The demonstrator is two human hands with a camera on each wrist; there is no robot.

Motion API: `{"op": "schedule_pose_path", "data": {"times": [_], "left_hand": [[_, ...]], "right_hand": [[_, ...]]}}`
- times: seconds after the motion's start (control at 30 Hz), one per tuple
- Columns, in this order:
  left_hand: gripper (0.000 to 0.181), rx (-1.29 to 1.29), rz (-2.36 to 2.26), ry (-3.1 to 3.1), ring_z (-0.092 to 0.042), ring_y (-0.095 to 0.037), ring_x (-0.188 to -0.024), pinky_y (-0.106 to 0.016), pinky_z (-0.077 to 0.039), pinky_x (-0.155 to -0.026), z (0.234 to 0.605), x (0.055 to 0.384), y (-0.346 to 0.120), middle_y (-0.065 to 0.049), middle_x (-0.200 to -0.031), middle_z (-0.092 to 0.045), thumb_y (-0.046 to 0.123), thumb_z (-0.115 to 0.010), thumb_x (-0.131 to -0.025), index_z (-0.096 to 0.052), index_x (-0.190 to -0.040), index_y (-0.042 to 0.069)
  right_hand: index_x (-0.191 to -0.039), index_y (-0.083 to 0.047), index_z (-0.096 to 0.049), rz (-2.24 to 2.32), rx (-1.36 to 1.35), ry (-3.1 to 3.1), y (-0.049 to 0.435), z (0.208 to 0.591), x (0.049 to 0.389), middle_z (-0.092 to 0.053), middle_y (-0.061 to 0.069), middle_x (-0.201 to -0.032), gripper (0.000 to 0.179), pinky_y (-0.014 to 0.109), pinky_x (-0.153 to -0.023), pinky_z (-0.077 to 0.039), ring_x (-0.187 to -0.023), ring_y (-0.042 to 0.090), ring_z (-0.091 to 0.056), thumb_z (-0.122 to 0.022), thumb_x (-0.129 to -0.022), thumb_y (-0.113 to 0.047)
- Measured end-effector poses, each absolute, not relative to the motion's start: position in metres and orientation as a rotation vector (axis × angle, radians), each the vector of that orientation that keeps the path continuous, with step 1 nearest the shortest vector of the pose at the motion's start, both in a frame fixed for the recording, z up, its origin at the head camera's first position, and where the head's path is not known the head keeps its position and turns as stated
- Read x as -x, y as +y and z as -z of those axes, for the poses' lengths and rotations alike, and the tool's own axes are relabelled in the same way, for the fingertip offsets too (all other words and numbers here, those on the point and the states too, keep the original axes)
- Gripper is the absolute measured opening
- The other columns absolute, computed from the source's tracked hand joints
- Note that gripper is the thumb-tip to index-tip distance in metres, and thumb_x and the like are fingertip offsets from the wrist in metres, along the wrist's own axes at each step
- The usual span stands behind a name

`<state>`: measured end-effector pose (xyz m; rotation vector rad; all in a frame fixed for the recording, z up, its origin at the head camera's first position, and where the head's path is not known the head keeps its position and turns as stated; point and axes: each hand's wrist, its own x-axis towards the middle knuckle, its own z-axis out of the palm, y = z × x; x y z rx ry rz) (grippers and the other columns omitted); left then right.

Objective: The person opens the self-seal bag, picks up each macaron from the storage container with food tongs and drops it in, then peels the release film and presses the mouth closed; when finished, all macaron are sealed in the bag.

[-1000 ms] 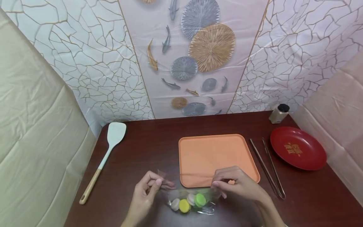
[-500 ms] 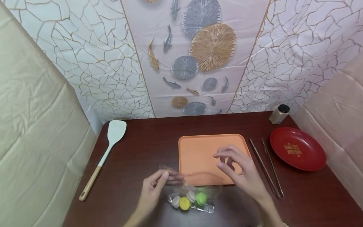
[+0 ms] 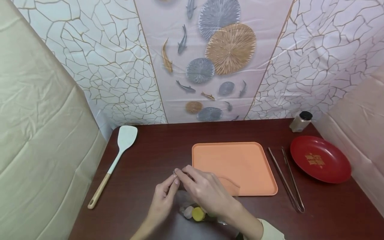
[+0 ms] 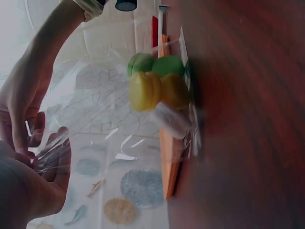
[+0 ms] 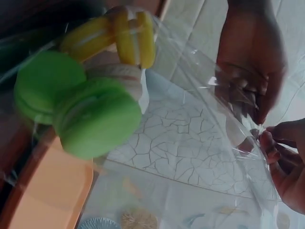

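Note:
A clear plastic bag [image 4: 109, 119] of macarons stands on the table in front of the tray. Yellow [image 3: 198, 214], green [image 5: 100, 117] and pale [image 4: 170, 120] macarons lie at its bottom. My left hand [image 3: 162, 200] pinches the bag's upper left corner between thumb and fingers. Right beside it, the fingertips of my right hand [image 3: 207, 190] pinch the same gathered plastic. The right hand and forearm cover part of the bag in the head view, hiding most of the green macarons. The right wrist view shows both sets of fingertips meeting at the film.
Behind the bag lies an orange tray [image 3: 231, 163]. Metal tongs [image 3: 288, 181] and a red plate [image 3: 319, 160] are to its right, with a black-lidded jar [image 3: 301, 122] at the back corner. A pale spatula [image 3: 117, 156] with a wooden handle lies at left.
My right hand has let go of the bag's right side, lifted over the tray, then moved left to meet the left hand. The left hand has kept its corner and shifted slightly right and up.

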<state>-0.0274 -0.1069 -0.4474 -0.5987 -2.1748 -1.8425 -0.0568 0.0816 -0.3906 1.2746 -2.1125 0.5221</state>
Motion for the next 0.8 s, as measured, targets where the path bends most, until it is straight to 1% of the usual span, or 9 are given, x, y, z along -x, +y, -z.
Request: {"op": "schedule_pose_path", "data": {"times": [0.1,0.2,0.27,0.33,0.43,0.5,0.67,0.73,0.8], "left_hand": [[0.027,0.675,1.664,-2.200,-0.073,-0.002,-0.098,-0.025,-0.062,-0.083,0.446,0.029,-0.108,-0.015,-0.106,-0.082,-0.012,-0.052,-0.109,-0.074,-0.122,-0.004],[0.027,0.726,1.509,-2.227,-0.070,-0.001,-0.089,-0.023,-0.060,-0.075,0.443,0.031,-0.109,-0.006,-0.096,-0.081,-0.013,-0.054,-0.107,-0.074,-0.113,0.004],[0.027,0.732,1.444,-2.238,-0.062,0.003,-0.078,-0.018,-0.055,-0.066,0.441,0.032,-0.109,-0.001,-0.086,-0.076,-0.014,-0.055,-0.105,-0.072,-0.106,0.007],[0.027,0.736,1.407,-2.236,-0.051,0.006,-0.070,-0.013,-0.047,-0.059,0.441,0.033,-0.109,0.002,-0.076,-0.066,-0.015,-0.056,-0.103,-0.069,-0.100,0.008],[0.028,0.744,1.380,-2.223,-0.034,0.008,-0.065,-0.010,-0.035,-0.052,0.441,0.034,-0.108,0.005,-0.069,-0.051,-0.016,-0.058,-0.101,-0.063,-0.092,0.010],[0.030,0.756,1.363,-2.207,-0.033,0.009,-0.066,-0.010,-0.034,-0.051,0.443,0.034,-0.107,0.005,-0.067,-0.048,-0.017,-0.059,-0.099,-0.061,-0.090,0.011],[0.029,0.797,1.337,-2.165,-0.041,0.006,-0.068,-0.010,-0.039,-0.054,0.446,0.035,-0.107,0.003,-0.070,-0.054,-0.019,-0.059,-0.096,-0.062,-0.092,0.010],[0.029,0.810,1.329,-2.152,-0.048,0.003,-0.071,-0.012,-0.044,-0.059,0.448,0.035,-0.107,0.001,-0.075,-0.060,-0.019,-0.058,-0.095,-0.065,-0.096,0.009],[0.029,0.820,1.319,-2.144,-0.054,0.000,-0.074,-0.014,-0.049,-0.063,0.449,0.036,-0.107,-0.001,-0.080,-0.065,-0.020,-0.058,-0.094,-0.067,-0.099,0.007]], "right_hand": [[-0.122,0.000,-0.077,-0.479,-1.295,-2.129,0.083,0.390,0.060,-0.068,0.003,-0.103,0.026,0.014,-0.057,-0.052,-0.072,0.006,-0.063,-0.076,-0.096,0.001],[-0.119,0.000,-0.078,-0.383,-1.330,-2.098,0.084,0.388,0.064,-0.065,0.002,-0.100,0.018,0.013,-0.057,-0.052,-0.070,0.005,-0.061,-0.072,-0.102,-0.003],[-0.118,0.001,-0.078,-0.325,-1.353,-2.074,0.085,0.387,0.067,-0.065,0.002,-0.099,0.017,0.012,-0.057,-0.052,-0.069,0.004,-0.060,-0.068,-0.105,-0.004],[-0.117,0.001,-0.078,-0.281,-1.372,-2.052,0.086,0.385,0.069,-0.064,0.002,-0.099,0.017,0.012,-0.057,-0.052,-0.067,0.003,-0.059,-0.068,-0.106,-0.006],[-0.114,0.001,-0.077,-0.284,-1.391,-2.038,0.087,0.385,0.071,-0.064,0.001,-0.097,0.013,0.010,-0.057,-0.051,-0.064,0.002,-0.057,-0.071,-0.106,-0.008],[-0.112,0.000,-0.077,-0.309,-1.394,-2.032,0.088,0.387,0.072,-0.064,0.000,-0.095,0.013,0.010,-0.057,-0.050,-0.063,0.001,-0.056,-0.068,-0.109,-0.010],[-0.105,-0.001,-0.076,-0.493,-1.382,-2.019,0.087,0.396,0.074,-0.063,0.000,-0.091,0.033,0.007,-0.060,-0.050,-0.065,0.001,-0.059,-0.049,-0.117,-0.013],[-0.102,-0.001,-0.076,-0.596,-1.369,-2.029,0.086,0.399,0.074,-0.064,0.001,-0.091,0.031,0.005,-0.063,-0.050,-0.066,0.002,-0.061,-0.051,-0.115,-0.011],[-0.102,-0.001,-0.076,-0.678,-1.354,-2.046,0.086,0.400,0.074,-0.066,0.002,-0.092,0.019,0.004,-0.066,-0.051,-0.069,0.003,-0.064,-0.061,-0.111,-0.006]]}}
